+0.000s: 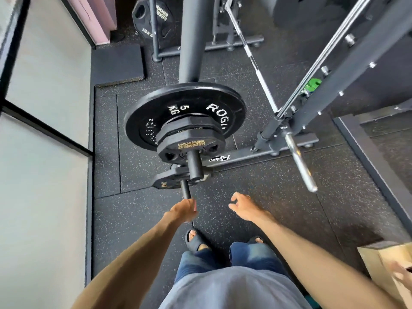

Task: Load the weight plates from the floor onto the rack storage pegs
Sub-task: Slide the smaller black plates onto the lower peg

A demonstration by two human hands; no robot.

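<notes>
A dark upright rack post (193, 39) carries an upper storage peg (195, 165) that points toward me. On it sit a large black 5 kg Rogue plate (209, 103) and, in front of it, smaller Hammer Strength plates (191, 146). Below, a lower peg (185, 189) holds a 15 kg plate (169, 180). My left hand (184, 211) is just below the lower peg's tip, fingers curled, holding nothing that I can see. To its right, my right hand (243, 207) hovers above the floor with its fingers loosely apart and empty.
A chrome peg (301, 162) juts out from the smith machine frame (334, 70) on the right. Another 15 kg plate (153, 21) hangs at the back. A wall (44, 130) runs along the left, a wooden box (383, 262) sits at the lower right, and my sandalled feet (196, 240) stand on rubber flooring.
</notes>
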